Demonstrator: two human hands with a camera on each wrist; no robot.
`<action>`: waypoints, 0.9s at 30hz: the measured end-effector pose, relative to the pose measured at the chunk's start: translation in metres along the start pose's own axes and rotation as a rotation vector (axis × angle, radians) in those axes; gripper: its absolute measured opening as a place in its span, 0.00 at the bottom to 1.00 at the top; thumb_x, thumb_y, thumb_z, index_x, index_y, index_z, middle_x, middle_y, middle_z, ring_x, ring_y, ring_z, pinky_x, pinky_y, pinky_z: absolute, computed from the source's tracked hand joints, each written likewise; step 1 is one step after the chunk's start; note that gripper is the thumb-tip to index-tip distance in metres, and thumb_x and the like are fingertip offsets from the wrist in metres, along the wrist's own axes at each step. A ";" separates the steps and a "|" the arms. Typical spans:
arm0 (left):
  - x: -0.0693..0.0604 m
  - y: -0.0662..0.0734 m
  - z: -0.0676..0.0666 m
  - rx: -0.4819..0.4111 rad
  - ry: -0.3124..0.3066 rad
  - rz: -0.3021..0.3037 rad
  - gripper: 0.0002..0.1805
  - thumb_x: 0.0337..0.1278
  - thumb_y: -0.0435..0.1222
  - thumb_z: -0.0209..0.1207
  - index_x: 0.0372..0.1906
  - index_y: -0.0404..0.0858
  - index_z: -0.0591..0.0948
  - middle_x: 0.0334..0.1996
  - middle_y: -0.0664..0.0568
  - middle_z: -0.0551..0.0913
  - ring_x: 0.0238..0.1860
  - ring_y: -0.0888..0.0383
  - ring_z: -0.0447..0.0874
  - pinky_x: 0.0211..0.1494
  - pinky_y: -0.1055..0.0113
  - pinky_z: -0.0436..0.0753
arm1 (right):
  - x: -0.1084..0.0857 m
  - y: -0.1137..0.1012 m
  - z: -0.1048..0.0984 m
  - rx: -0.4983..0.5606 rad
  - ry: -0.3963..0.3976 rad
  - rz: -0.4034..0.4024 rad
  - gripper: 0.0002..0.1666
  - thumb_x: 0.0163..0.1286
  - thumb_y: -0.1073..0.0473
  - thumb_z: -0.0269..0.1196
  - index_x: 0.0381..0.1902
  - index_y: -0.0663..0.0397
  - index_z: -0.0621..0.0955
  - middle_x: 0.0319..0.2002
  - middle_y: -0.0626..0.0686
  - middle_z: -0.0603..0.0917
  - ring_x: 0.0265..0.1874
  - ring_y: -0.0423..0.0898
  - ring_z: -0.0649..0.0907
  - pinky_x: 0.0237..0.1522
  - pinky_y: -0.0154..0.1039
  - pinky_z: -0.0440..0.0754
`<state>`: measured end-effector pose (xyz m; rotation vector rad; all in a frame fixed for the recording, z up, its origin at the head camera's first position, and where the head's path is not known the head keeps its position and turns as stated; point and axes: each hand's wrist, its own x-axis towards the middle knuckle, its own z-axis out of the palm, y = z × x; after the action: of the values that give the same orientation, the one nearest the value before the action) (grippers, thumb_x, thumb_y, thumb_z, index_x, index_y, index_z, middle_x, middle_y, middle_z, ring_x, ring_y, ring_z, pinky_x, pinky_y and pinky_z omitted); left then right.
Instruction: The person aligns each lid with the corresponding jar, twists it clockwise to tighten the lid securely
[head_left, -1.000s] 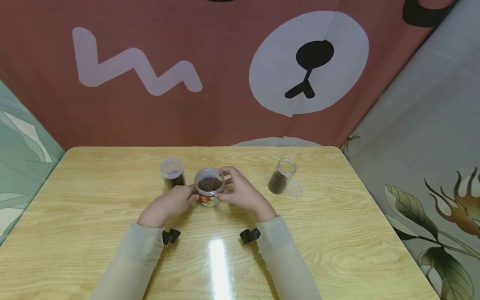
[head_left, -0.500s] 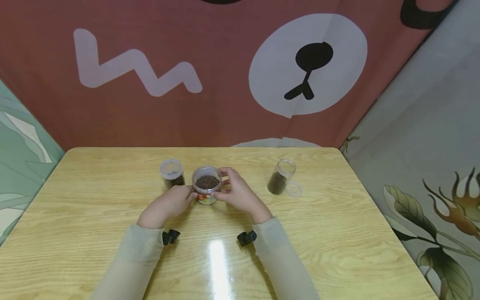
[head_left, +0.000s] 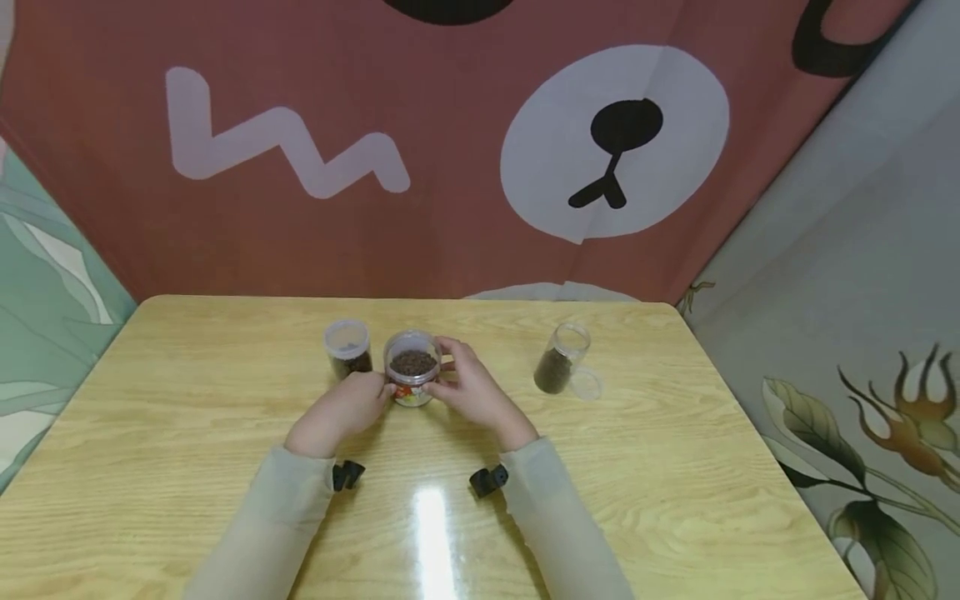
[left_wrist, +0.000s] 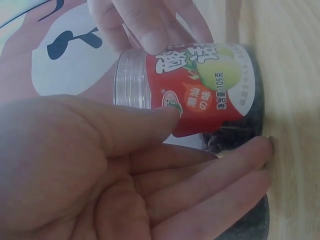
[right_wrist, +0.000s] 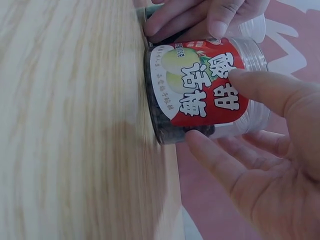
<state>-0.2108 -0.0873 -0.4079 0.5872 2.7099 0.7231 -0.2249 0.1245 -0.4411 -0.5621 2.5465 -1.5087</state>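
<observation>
A clear open-topped jar (head_left: pixel 412 363) of dark bits, with a red label (left_wrist: pixel 195 95), stands upright at the back middle of the table. My left hand (head_left: pixel 345 412) has its thumb and fingers around its left side. From the right, my right hand (head_left: pixel 480 392) grips the jar, thumb on the label (right_wrist: pixel 210 90) and fingers behind. Just left of it stands a second clear jar (head_left: pixel 348 348) with dark contents, close behind my left hand; its lower part is hidden.
A third clear jar (head_left: pixel 558 360) with dark contents stands open at the right, a clear lid (head_left: pixel 587 383) lying beside it on the wooden table (head_left: pixel 675 467). A red printed cloth (head_left: pixel 450 233) hangs behind the table's back edge.
The labelled jar has shifted slightly left and away, and my right hand has moved with it. My left hand stays at its side. The head view has tilted a little.
</observation>
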 end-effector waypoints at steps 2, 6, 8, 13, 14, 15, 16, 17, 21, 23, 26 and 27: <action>0.000 0.001 0.001 -0.002 -0.002 -0.015 0.15 0.79 0.33 0.47 0.45 0.29 0.83 0.44 0.38 0.87 0.48 0.41 0.86 0.51 0.45 0.84 | 0.000 0.002 0.001 -0.007 -0.001 0.008 0.43 0.71 0.65 0.66 0.77 0.62 0.59 0.68 0.63 0.66 0.61 0.57 0.76 0.59 0.40 0.81; 0.001 0.001 0.002 -0.004 -0.001 -0.027 0.16 0.79 0.34 0.47 0.45 0.28 0.83 0.44 0.38 0.87 0.47 0.42 0.87 0.50 0.45 0.84 | 0.000 0.002 0.003 -0.011 0.000 0.016 0.44 0.72 0.66 0.66 0.78 0.61 0.57 0.68 0.64 0.65 0.62 0.58 0.76 0.60 0.40 0.81; 0.001 0.001 0.003 -0.006 0.002 -0.031 0.16 0.79 0.34 0.47 0.45 0.28 0.83 0.43 0.38 0.87 0.47 0.42 0.87 0.50 0.46 0.84 | 0.000 0.002 0.004 -0.013 0.003 0.018 0.44 0.72 0.66 0.65 0.79 0.62 0.56 0.68 0.64 0.65 0.63 0.58 0.76 0.60 0.40 0.81; 0.002 0.001 0.001 -0.009 -0.004 -0.058 0.18 0.80 0.35 0.46 0.44 0.28 0.83 0.38 0.41 0.87 0.39 0.48 0.86 0.44 0.49 0.84 | 0.001 0.000 0.006 -0.015 0.008 0.021 0.45 0.73 0.66 0.64 0.79 0.61 0.55 0.69 0.64 0.64 0.64 0.59 0.75 0.59 0.40 0.82; 0.001 0.001 0.001 -0.011 -0.010 -0.069 0.18 0.80 0.36 0.46 0.43 0.28 0.83 0.36 0.42 0.86 0.36 0.50 0.85 0.42 0.50 0.83 | 0.001 -0.001 0.007 -0.015 0.009 0.022 0.45 0.73 0.66 0.64 0.79 0.60 0.54 0.69 0.64 0.64 0.64 0.59 0.75 0.59 0.40 0.82; 0.001 0.000 0.001 -0.009 -0.013 -0.077 0.18 0.80 0.36 0.46 0.42 0.28 0.83 0.33 0.44 0.85 0.33 0.52 0.83 0.40 0.52 0.83 | 0.000 0.000 0.008 -0.016 0.011 0.021 0.44 0.73 0.66 0.64 0.79 0.60 0.55 0.69 0.65 0.64 0.64 0.59 0.75 0.58 0.40 0.82; 0.001 0.000 0.002 -0.010 -0.015 -0.084 0.19 0.80 0.36 0.45 0.41 0.28 0.83 0.30 0.45 0.84 0.29 0.53 0.81 0.38 0.53 0.82 | 0.000 -0.001 0.009 -0.016 0.015 0.019 0.44 0.73 0.66 0.64 0.79 0.61 0.55 0.68 0.65 0.64 0.64 0.60 0.75 0.58 0.41 0.82; 0.001 0.000 0.002 -0.009 -0.014 -0.090 0.19 0.80 0.36 0.45 0.40 0.28 0.83 0.27 0.47 0.82 0.27 0.54 0.79 0.36 0.55 0.81 | 0.000 -0.001 0.010 -0.017 0.019 0.017 0.44 0.73 0.66 0.64 0.79 0.61 0.55 0.68 0.65 0.64 0.63 0.60 0.76 0.58 0.41 0.82; 0.002 -0.001 0.003 -0.004 0.003 -0.090 0.19 0.80 0.36 0.45 0.38 0.29 0.82 0.25 0.48 0.81 0.25 0.55 0.78 0.35 0.55 0.81 | 0.000 -0.001 0.012 -0.028 0.038 0.017 0.43 0.74 0.65 0.64 0.79 0.62 0.55 0.67 0.65 0.65 0.63 0.61 0.76 0.58 0.42 0.82; 0.002 -0.001 0.003 -0.010 0.007 -0.095 0.19 0.80 0.36 0.46 0.39 0.29 0.83 0.25 0.47 0.81 0.26 0.54 0.78 0.35 0.55 0.81 | 0.001 -0.001 0.012 -0.030 0.044 0.021 0.43 0.74 0.65 0.63 0.79 0.62 0.55 0.67 0.65 0.65 0.63 0.60 0.76 0.58 0.42 0.82; 0.002 -0.002 0.003 -0.005 0.020 -0.087 0.19 0.80 0.36 0.46 0.39 0.28 0.83 0.26 0.47 0.82 0.26 0.55 0.78 0.35 0.55 0.82 | 0.002 -0.001 0.012 -0.036 0.047 0.020 0.43 0.74 0.65 0.63 0.79 0.61 0.55 0.67 0.65 0.66 0.63 0.60 0.77 0.59 0.42 0.82; 0.002 -0.002 0.003 -0.006 0.022 -0.087 0.19 0.80 0.36 0.46 0.38 0.29 0.83 0.26 0.47 0.82 0.25 0.55 0.78 0.35 0.56 0.81 | 0.002 -0.001 0.012 -0.038 0.046 0.020 0.43 0.74 0.65 0.63 0.79 0.61 0.55 0.67 0.65 0.66 0.63 0.60 0.77 0.59 0.42 0.82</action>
<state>-0.2126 -0.0867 -0.4115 0.4597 2.7338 0.7193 -0.2228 0.1139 -0.4460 -0.5113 2.6121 -1.4870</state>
